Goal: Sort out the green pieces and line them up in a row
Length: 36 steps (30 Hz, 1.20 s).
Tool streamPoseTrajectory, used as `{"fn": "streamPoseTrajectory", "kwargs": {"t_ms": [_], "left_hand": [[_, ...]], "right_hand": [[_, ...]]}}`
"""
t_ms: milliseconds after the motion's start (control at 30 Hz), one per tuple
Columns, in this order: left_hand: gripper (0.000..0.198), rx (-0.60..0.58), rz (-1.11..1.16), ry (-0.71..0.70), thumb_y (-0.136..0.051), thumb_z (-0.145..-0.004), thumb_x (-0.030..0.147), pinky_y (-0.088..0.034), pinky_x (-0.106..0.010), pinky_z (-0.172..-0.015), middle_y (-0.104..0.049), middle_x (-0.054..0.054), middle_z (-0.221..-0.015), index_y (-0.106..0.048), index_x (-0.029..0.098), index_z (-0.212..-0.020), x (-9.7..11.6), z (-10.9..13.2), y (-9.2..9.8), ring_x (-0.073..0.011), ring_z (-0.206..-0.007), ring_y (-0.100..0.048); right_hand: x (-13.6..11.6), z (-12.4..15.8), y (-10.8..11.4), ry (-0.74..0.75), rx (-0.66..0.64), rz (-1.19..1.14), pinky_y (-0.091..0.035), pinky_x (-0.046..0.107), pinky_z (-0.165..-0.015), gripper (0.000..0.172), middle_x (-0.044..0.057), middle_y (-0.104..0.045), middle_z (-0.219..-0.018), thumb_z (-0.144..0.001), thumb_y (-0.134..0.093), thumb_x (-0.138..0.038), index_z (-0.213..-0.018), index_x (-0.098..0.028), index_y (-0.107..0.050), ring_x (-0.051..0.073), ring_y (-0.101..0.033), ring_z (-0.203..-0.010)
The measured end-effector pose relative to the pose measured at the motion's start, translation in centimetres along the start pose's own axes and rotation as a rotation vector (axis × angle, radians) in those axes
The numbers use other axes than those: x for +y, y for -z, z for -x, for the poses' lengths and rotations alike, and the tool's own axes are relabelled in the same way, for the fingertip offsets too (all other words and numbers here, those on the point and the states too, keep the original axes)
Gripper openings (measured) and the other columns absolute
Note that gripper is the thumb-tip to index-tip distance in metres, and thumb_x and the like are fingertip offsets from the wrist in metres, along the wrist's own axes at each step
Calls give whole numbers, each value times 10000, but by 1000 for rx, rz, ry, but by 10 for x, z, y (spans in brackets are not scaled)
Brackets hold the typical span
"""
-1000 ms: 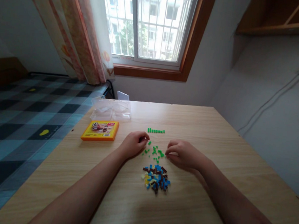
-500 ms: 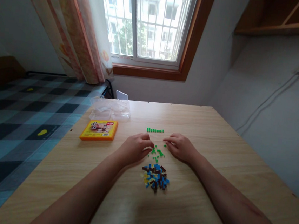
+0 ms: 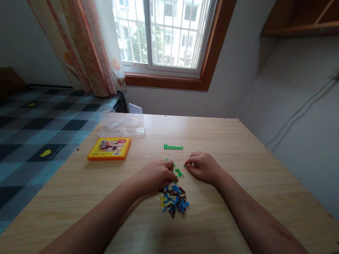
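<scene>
Small green building bricks [image 3: 178, 172] lie loose on the table between my two hands. My left hand [image 3: 157, 175] reaches over their left side, palm down, with thumb and fingers apart; part of the green pile is hidden beneath it. On the other side, my right hand [image 3: 203, 167] rests on the table, its fingertips pinched at a single green brick [image 3: 184, 166]. A mixed heap of blue, brown and yellow bricks [image 3: 174, 201] lies just nearer to me, close to my left thumb. Beyond both hands stands a neat row of green bricks [image 3: 173, 147].
At the left of the wooden table [image 3: 216, 235] lies a yellow-orange box [image 3: 109, 149] with a printed lid. Behind it are clear plastic trays [image 3: 121, 125]. A bed with a checked cover [image 3: 37, 130] adjoins the left side; a wall with a cable [image 3: 298, 109] stands right.
My left hand has shifted nearer to me and right, over the loose green bricks. My right fingertips have come down to a green brick. The view has turned slightly.
</scene>
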State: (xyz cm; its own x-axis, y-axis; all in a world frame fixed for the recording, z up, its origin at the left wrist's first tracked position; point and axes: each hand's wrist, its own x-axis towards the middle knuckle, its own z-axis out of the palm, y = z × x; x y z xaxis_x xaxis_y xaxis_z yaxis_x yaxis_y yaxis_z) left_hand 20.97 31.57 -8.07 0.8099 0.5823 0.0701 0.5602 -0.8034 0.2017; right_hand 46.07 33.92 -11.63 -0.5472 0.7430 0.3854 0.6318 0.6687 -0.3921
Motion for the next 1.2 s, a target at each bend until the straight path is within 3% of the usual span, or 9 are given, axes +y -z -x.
{"fn": "streamPoseTrajectory", "kwargs": {"t_ms": [367,533,700,933,1100,1200], "left_hand": [[185,32,-8,28,-578,-905,191,-427,-253,-674,-614,-21,-894,-747,264,-926,0,-2,0,-142,-746,-586],[194,180,-29,227,-500,-963,215,-466,-287,-753,-627,-49,-1006,-691,222,-997,-24,2,-1,-173,-828,-617],[206,196,-35,391,-487,-950,222,-473,-301,-767,-630,-56,-1024,-690,218,-981,-54,11,-9,-185,-828,-627],[260,198,98,375,-514,-932,276,-486,-297,-835,-660,-45,-1017,-768,262,-983,-66,11,-14,-186,-880,-639],[300,242,76,358,-489,-953,316,-491,-288,-831,-677,-46,-1017,-770,268,-1046,-66,6,-17,-172,-853,-643],[307,266,66,365,-476,-960,320,-494,-292,-826,-685,-54,-1044,-758,242,-1056,-66,7,-17,-176,-867,-649]], "right_hand": [[-4,-1,-2,17,-1,16,-448,292,-739,170,41,-708,-827,-843,-632,-170,-920,-223,-775,175,-616,-781],[-3,-3,-10,18,-12,-2,-457,284,-736,237,40,-701,-839,-857,-613,-158,-1022,-229,-768,169,-617,-772],[-6,-4,-16,29,-13,7,-461,278,-737,244,59,-698,-876,-907,-588,-204,-1082,-222,-758,168,-625,-777],[-11,-5,-18,26,-71,54,-464,289,-747,288,67,-720,-904,-968,-534,-304,-1177,-239,-721,191,-649,-829],[-10,-7,-20,4,-64,46,-479,305,-835,402,84,-720,-1109,-923,-576,-246,-1321,-229,-629,204,-659,-952],[-10,-6,-20,3,-57,57,-477,299,-811,336,77,-721,-1026,-930,-562,-237,-1246,-229,-676,196,-657,-904]]}}
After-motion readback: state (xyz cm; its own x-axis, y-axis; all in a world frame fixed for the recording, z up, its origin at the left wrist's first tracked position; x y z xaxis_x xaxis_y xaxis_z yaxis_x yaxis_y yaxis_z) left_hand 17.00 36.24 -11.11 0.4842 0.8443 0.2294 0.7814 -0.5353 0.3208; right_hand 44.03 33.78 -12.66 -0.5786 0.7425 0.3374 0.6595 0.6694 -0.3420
